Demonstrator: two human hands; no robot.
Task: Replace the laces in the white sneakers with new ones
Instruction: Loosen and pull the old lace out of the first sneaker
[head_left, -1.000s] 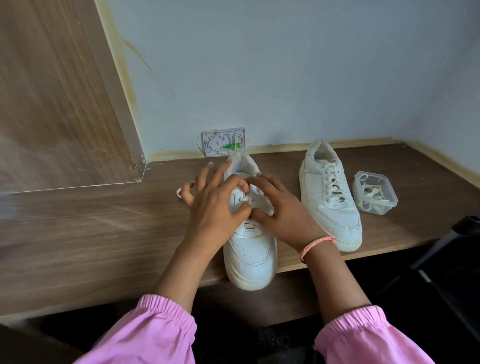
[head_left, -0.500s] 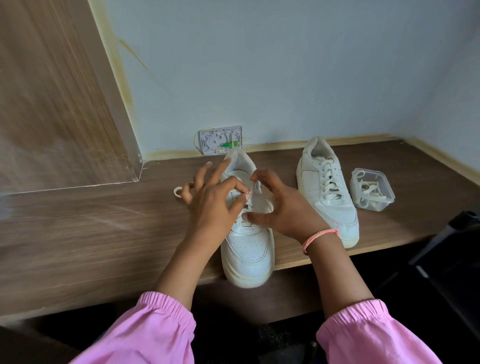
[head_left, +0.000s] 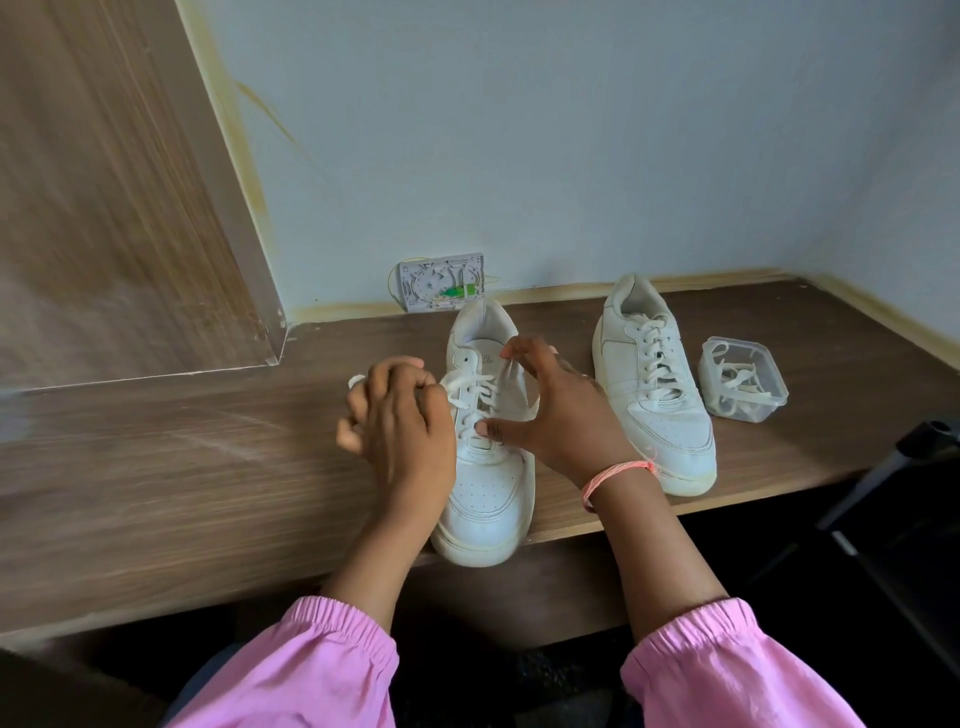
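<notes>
The near sneaker stands on the wooden table, its toe poking just over the front edge and its heel pointing at the back wall. Its lace crosses the lower eyelets only; the upper eyelets are bare. The left hand sits against the shoe's left side with its fingers curled tight, pinching a strand of that lace. The right hand lies across the shoe's right side, forefinger hooked at the tongue near the collar, thumb stretched out and pressing the laced part; a thin strand runs from that forefinger, held between the fingertips. An orange thread bracelet circles the right wrist, and both arms wear pink sleeves.

The second sneaker stands just right of the right hand, fully laced, toe also near the front edge. Beside it, toward the table's right end, a clear plastic tub holds loose white laces.

At the back edge, behind the near shoe, a small white wall box with a green part sits low on the pale blue wall. A wood-grain panel rises at the table's left rear. Part of a black frame shows below the table's right front corner.
</notes>
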